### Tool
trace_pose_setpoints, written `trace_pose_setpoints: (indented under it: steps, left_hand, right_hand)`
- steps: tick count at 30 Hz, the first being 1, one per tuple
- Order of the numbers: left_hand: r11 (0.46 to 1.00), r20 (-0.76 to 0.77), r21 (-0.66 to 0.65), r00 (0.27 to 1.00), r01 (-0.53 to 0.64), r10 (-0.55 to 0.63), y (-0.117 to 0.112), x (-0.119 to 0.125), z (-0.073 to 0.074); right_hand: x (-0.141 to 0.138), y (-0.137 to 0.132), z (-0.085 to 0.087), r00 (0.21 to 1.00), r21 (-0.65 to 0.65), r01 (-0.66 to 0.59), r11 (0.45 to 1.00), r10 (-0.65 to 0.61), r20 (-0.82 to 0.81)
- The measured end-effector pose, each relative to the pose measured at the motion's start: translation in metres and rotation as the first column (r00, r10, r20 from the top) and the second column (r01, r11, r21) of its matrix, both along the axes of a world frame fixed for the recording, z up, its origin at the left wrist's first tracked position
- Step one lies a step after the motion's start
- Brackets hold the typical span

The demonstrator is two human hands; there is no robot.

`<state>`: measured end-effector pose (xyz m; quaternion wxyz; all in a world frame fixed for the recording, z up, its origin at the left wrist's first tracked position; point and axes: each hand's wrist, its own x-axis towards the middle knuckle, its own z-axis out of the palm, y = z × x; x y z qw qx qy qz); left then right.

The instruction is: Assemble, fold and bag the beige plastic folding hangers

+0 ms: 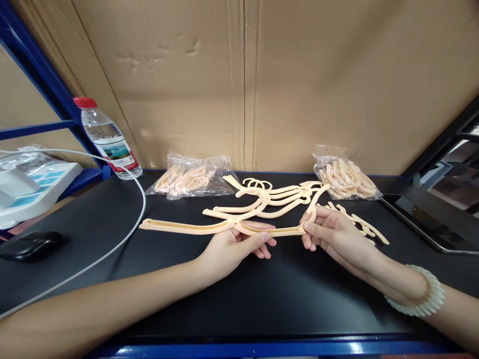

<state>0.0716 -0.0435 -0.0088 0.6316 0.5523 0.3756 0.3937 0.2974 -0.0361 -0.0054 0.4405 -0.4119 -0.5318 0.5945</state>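
Observation:
A cream plastic clothes hanger stretches across the middle of the view, its hook pointing up and away. My left hand is closed around it near the centre, thumb on the right arm. At that arm's right end, my right hand pinches a small curved hanger piece between thumb and fingers. The piece meets the arm's tip; whether they are joined is hidden by my fingers. Just behind lie several similar hangers, overlapping on the black table. Several small loose hanger pieces lie behind and right of my right hand.
Clear bags of cream pieces lie at the back left and back right. A water bottle, a white cable and a black mouse are on the left. A dark tablet rests at right. Cardboard stands behind.

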Motion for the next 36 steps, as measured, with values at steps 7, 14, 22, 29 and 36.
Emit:
trace_pose_setpoints:
  steps: [7, 14, 22, 29, 36]
  left_hand:
    - [0.997, 0.07, -0.048, 0.995, -0.064, 0.068, 0.0023, 0.0, -0.0005]
    - [0.991, 0.082, -0.078, 0.99, -0.112, 0.118, 0.0029, -0.0011, -0.0004]
    - [0.988, 0.109, -0.098, 0.986, -0.118, 0.129, 0.003, -0.0019, -0.0002]
    - [0.99, 0.115, -0.084, 0.986, -0.112, 0.121, 0.0023, -0.0023, 0.0004]
    - [0.991, 0.102, -0.077, 0.987, -0.114, 0.121, 0.0045, -0.0019, -0.001]
  right_hand:
    - [-0.0018, -0.0029, 0.0003, 0.996, 0.194, 0.075, 0.978, -0.083, 0.035]
    - [-0.0002, -0.0021, 0.0003, 1.0, 0.123, 0.024, 0.992, -0.026, 0.017]
    - [-0.0023, -0.0028, 0.0015, 0.996, 0.161, 0.044, 0.986, -0.055, 0.063]
    - [-0.0028, -0.0029, -0.002, 0.992, 0.314, 0.105, 0.944, -0.122, 0.034]
    - [-0.0018, -0.0001, 0.0022, 0.994, 0.331, 0.055, 0.942, -0.084, 0.075]
